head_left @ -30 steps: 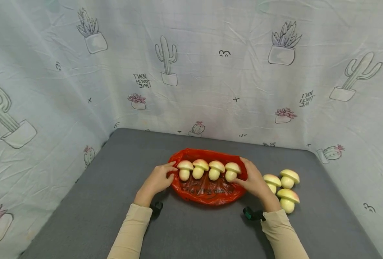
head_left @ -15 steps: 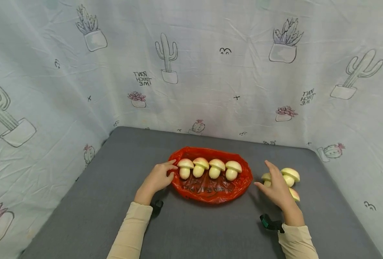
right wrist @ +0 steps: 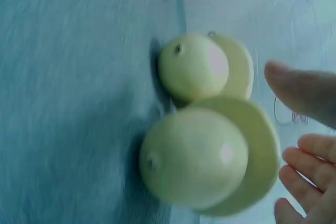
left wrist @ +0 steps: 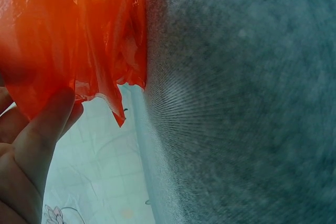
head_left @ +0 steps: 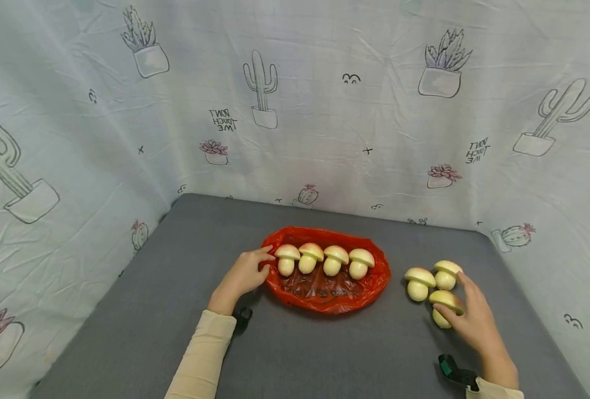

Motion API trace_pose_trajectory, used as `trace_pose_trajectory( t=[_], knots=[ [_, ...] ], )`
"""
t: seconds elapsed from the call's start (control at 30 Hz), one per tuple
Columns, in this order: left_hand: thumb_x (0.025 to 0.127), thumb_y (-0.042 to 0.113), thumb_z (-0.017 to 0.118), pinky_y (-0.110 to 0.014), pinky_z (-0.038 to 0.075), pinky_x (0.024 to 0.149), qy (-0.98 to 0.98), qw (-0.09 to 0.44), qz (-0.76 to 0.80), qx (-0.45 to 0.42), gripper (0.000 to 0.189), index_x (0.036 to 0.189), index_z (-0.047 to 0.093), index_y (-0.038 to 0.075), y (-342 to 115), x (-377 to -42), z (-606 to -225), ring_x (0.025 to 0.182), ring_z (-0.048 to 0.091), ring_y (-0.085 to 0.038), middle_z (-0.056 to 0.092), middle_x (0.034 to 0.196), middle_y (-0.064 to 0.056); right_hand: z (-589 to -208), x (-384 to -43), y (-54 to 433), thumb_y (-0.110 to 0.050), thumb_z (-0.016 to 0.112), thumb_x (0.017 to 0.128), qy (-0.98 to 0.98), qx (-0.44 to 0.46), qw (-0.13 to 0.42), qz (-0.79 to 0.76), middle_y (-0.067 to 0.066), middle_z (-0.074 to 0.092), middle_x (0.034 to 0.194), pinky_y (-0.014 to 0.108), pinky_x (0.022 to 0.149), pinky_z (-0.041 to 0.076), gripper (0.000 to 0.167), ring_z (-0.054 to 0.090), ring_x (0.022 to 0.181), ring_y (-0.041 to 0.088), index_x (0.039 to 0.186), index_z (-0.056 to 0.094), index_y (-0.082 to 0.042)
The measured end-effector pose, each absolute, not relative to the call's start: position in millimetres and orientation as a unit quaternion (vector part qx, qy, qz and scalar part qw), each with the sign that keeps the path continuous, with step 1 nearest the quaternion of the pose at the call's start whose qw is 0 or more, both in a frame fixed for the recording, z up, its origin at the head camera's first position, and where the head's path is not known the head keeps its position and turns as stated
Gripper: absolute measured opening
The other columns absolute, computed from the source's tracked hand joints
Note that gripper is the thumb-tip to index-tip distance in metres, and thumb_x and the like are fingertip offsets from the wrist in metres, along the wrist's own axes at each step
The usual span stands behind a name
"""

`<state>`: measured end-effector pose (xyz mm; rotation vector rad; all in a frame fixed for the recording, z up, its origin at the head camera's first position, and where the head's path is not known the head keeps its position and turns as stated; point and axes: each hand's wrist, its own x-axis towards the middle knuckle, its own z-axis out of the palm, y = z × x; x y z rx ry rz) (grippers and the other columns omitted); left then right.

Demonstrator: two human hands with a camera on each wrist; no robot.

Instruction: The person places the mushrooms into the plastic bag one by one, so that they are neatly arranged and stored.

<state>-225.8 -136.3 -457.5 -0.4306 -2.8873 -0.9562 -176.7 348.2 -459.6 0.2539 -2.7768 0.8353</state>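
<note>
A red plastic bag (head_left: 324, 305) lies spread open on the grey table, with several toy mushrooms in a row inside, among them the rightmost mushroom (head_left: 359, 264). My left hand (head_left: 245, 274) pinches the bag's left edge; the left wrist view shows the thumb (left wrist: 44, 129) on the near side of the film and fingers behind. Three more mushrooms stand in a cluster to the right. Over the nearest of them, a yellow mushroom (head_left: 443, 306), hovers my right hand (head_left: 476, 318), thumb and fingers spread. In the right wrist view the fingers are apart from its cap (right wrist: 260, 156).
Beside the nearest mushroom stand a left mushroom (head_left: 418, 284) and a back mushroom (head_left: 446, 275). The grey tabletop (head_left: 324, 354) is bounded by a pale curtain (head_left: 314, 111) printed with cacti. Black wrist straps (head_left: 456, 372) are on both arms.
My right hand has left the rightmost mushroom in the bag and moved right, over to the loose mushrooms. The left hand stays at the bag's edge.
</note>
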Motion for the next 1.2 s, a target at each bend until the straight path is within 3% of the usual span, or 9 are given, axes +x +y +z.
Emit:
trace_pose_trajectory(
  t=[0.07, 0.17, 0.23, 0.3, 0.43, 0.53, 0.87, 1.13, 1.2],
  knots=[
    [0.083, 0.003, 0.058, -0.031, 0.041, 0.073, -0.940, 0.040, -0.307, -0.142, 0.031, 0.112, 0.069, 0.001, -136, -226, -458, 0.113, 0.058, -0.024, 0.054, 0.137, -0.013, -463, -175, 352, -0.023, 0.074, 0.081, -0.950, 0.084, 0.100, 0.283, 0.043, 0.027, 0.138, 0.069, 0.090, 0.025, 0.093, 0.027, 0.122, 0.060, 0.146, 0.017, 0.010],
    [0.084, 0.003, 0.058, -0.027, 0.039, 0.065, -0.941, 0.033, -0.307, -0.141, 0.031, 0.114, 0.069, 0.002, -136, -225, -459, 0.084, 0.063, -0.020, 0.053, 0.138, -0.012, -467, -173, 356, -0.024, 0.076, 0.079, -0.953, 0.084, 0.074, 0.282, 0.044, 0.029, 0.136, 0.067, 0.088, 0.028, 0.096, 0.029, 0.119, 0.061, 0.145, 0.017, 0.013],
    [0.084, 0.003, 0.057, -0.025, 0.035, 0.057, -0.940, 0.027, -0.309, -0.141, 0.032, 0.115, 0.068, 0.002, -136, -224, -460, 0.062, 0.051, -0.014, 0.052, 0.139, -0.011, -470, -172, 357, -0.025, 0.076, 0.078, -0.954, 0.086, 0.056, 0.282, 0.044, 0.029, 0.135, 0.066, 0.087, 0.029, 0.097, 0.031, 0.118, 0.061, 0.144, 0.017, 0.015],
    [0.084, 0.003, 0.057, -0.026, 0.031, 0.053, -0.938, 0.023, -0.316, -0.141, 0.033, 0.115, 0.068, 0.001, -135, -223, -461, 0.054, 0.040, -0.013, 0.051, 0.139, -0.012, -473, -171, 358, -0.025, 0.076, 0.078, -0.954, 0.089, 0.041, 0.283, 0.044, 0.029, 0.135, 0.065, 0.086, 0.030, 0.098, 0.031, 0.117, 0.060, 0.144, 0.016, 0.015],
    [0.083, 0.002, 0.058, -0.027, 0.038, 0.063, -0.938, 0.039, -0.313, -0.142, 0.031, 0.111, 0.070, 0.001, -135, -222, -462, 0.088, 0.064, -0.023, 0.053, 0.137, -0.012, -476, -171, 359, -0.025, 0.077, 0.078, -0.953, 0.089, 0.029, 0.287, 0.043, 0.029, 0.136, 0.064, 0.086, 0.031, 0.099, 0.032, 0.117, 0.059, 0.145, 0.015, 0.013],
    [0.083, 0.002, 0.058, -0.029, 0.039, 0.068, -0.939, 0.042, -0.312, -0.140, 0.030, 0.111, 0.070, 0.002, -135, -222, -463, 0.112, 0.059, -0.028, 0.054, 0.137, -0.010, -478, -170, 360, -0.023, 0.077, 0.077, -0.953, 0.090, 0.030, 0.289, 0.042, 0.030, 0.136, 0.063, 0.086, 0.031, 0.098, 0.033, 0.117, 0.059, 0.145, 0.017, 0.013],
    [0.083, 0.002, 0.059, -0.029, 0.038, 0.065, -0.938, 0.044, -0.315, -0.142, 0.031, 0.112, 0.069, 0.000, -135, -223, -461, 0.113, 0.058, -0.030, 0.054, 0.137, -0.013, -484, -170, 364, -0.020, 0.079, 0.074, -0.951, 0.101, 0.032, 0.290, 0.043, 0.033, 0.133, 0.063, 0.086, 0.032, 0.098, 0.035, 0.116, 0.059, 0.144, 0.019, 0.013],
    [0.084, 0.003, 0.057, -0.028, 0.038, 0.062, -0.938, 0.042, -0.313, -0.142, 0.031, 0.113, 0.069, 0.001, -136, -224, -460, 0.096, 0.063, -0.027, 0.053, 0.138, -0.012, -485, -172, 367, -0.010, 0.079, 0.071, -0.939, 0.116, 0.026, 0.322, 0.045, 0.028, 0.134, 0.063, 0.087, 0.028, 0.102, 0.031, 0.117, 0.061, 0.146, 0.013, 0.012],
    [0.084, 0.003, 0.057, -0.027, 0.038, 0.062, -0.938, 0.043, -0.313, -0.142, 0.031, 0.113, 0.069, 0.001, -136, -224, -460, 0.103, 0.062, -0.027, 0.053, 0.138, -0.012, -484, -172, 368, -0.009, 0.078, 0.072, -0.939, 0.113, 0.014, 0.323, 0.046, 0.027, 0.135, 0.064, 0.087, 0.028, 0.103, 0.030, 0.118, 0.062, 0.147, 0.011, 0.012]
  ],
)
